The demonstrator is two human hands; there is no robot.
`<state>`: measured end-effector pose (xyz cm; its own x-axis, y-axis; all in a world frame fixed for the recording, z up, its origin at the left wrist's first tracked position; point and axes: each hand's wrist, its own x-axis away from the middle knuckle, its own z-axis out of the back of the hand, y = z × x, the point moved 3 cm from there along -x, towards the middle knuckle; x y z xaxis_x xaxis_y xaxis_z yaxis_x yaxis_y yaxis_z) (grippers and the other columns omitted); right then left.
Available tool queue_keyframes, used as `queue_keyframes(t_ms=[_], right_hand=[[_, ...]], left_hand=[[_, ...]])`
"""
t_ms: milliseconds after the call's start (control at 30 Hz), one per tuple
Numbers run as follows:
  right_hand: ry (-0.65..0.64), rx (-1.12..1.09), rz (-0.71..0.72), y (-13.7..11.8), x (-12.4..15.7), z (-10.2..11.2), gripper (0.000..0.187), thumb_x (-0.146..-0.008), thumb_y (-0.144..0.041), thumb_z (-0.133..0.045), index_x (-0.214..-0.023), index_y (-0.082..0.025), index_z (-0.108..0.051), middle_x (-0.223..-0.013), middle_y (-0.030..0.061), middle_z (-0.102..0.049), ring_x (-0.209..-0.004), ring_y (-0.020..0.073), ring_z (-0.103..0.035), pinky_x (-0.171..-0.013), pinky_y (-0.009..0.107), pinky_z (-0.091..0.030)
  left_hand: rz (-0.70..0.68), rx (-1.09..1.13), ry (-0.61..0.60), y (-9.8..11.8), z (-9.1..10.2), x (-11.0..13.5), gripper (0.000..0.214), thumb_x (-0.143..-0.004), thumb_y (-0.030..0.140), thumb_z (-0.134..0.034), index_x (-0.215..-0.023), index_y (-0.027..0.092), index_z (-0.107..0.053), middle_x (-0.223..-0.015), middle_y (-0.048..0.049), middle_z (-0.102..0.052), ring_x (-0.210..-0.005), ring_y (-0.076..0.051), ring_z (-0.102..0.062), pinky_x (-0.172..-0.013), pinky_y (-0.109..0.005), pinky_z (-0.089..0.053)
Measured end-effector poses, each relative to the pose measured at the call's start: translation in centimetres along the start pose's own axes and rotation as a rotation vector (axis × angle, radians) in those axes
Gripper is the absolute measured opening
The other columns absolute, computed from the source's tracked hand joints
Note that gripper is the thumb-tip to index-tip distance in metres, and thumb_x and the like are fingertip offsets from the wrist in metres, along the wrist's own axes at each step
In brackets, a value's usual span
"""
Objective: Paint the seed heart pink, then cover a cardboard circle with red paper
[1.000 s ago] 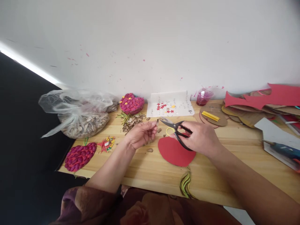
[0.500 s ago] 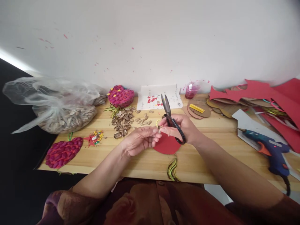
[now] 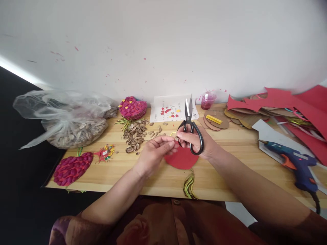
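Note:
My right hand (image 3: 204, 143) has black-handled scissors (image 3: 188, 117) hooked in it, blades pointing up toward the wall and slightly apart. Its thumb and finger also pinch a small brownish shell piece (image 3: 176, 138). The fingers of my left hand (image 3: 154, 154) are closed together, the tips meeting that piece; whether they hold anything else is too small to make out. Below both hands lies a red card shape (image 3: 182, 160), with a yellow loop (image 3: 173, 133) at its top, partly covered, and a green, yellow and brown yarn tassel (image 3: 189, 185) at its bottom.
Loose brown shells (image 3: 135, 132) lie left of centre, near a plastic bag of shells (image 3: 76, 132). A finished magenta piece (image 3: 73, 168) is at front left. Paper with stars (image 3: 158, 117) and a cup (image 3: 208, 102) stand behind. On the right are a glue gun (image 3: 298, 161) and red scraps (image 3: 278, 97).
The scissors have turned from leaning left to nearly upright, their handles facing me more. My left fingertips have shifted slightly right and the hand has rolled over. The view has moved a little.

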<state>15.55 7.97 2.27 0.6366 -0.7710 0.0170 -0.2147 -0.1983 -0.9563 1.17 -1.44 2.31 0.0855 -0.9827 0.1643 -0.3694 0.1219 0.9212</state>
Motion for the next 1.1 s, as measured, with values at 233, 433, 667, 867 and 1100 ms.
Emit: queue_keyframes(t_ms=[233, 433, 667, 867, 1100], right_hand=[[0.008, -0.084, 0.013, -0.5, 0.4, -0.9, 0.024, -0.078, -0.038, -0.079, -0.078, -0.018, -0.066, -0.065, -0.0027, -0.066, -0.053, 0.0093, -0.058, -0.052, 0.024, -0.044], [0.048, -0.102, 0.035, -0.6, 0.7, -1.2, 0.022, -0.077, -0.034, -0.079, -0.074, -0.017, -0.064, -0.062, -0.0029, -0.064, -0.052, 0.0096, -0.058, -0.051, 0.023, -0.043], [0.06, -0.049, 0.025, -0.4, 1.1, -1.4, 0.022, -0.078, -0.035, -0.078, -0.075, -0.017, -0.064, -0.062, -0.0023, -0.064, -0.052, 0.0101, -0.059, -0.053, 0.024, -0.045], [0.062, 0.009, 0.018, -0.6, 1.2, -1.5, 0.023, -0.076, -0.035, -0.079, -0.074, -0.018, -0.063, -0.06, -0.0036, -0.062, -0.05, 0.0096, -0.056, -0.051, 0.024, -0.043], [0.029, 0.265, -0.005, -1.6, 1.5, -1.2, 0.032, -0.075, -0.045, -0.08, -0.077, -0.02, -0.061, -0.06, -0.0044, -0.059, -0.05, 0.0106, -0.053, -0.05, 0.025, -0.039]], left_hand=[[-0.638, -0.579, 0.227, 1.0, -0.9, 0.4, 0.016, -0.081, 0.025, -0.08, -0.094, 0.019, -0.073, -0.084, -0.0026, -0.077, -0.075, -0.013, -0.069, -0.075, -0.027, -0.057], [-0.766, -0.687, 0.253, 1.2, -0.9, 0.6, 0.013, -0.084, 0.023, -0.076, -0.096, 0.019, -0.073, -0.084, -0.0032, -0.076, -0.075, -0.014, -0.071, -0.075, -0.027, -0.059], [-0.887, -0.835, 0.271, 1.6, -0.6, 1.0, 0.014, -0.085, 0.018, -0.075, -0.099, 0.02, -0.072, -0.088, -0.0036, -0.075, -0.079, -0.015, -0.07, -0.077, -0.029, -0.059], [-1.034, -0.922, 0.243, 2.1, -0.9, 1.4, 0.018, -0.084, 0.012, -0.073, -0.1, 0.02, -0.069, -0.092, -0.0042, -0.076, -0.084, -0.015, -0.072, -0.081, -0.031, -0.06], [-0.994, -0.862, 0.279, 2.4, -0.3, 1.4, 0.014, -0.087, 0.017, -0.071, -0.1, 0.021, -0.066, -0.097, -0.0066, -0.074, -0.093, -0.018, -0.073, -0.088, -0.035, -0.06]])
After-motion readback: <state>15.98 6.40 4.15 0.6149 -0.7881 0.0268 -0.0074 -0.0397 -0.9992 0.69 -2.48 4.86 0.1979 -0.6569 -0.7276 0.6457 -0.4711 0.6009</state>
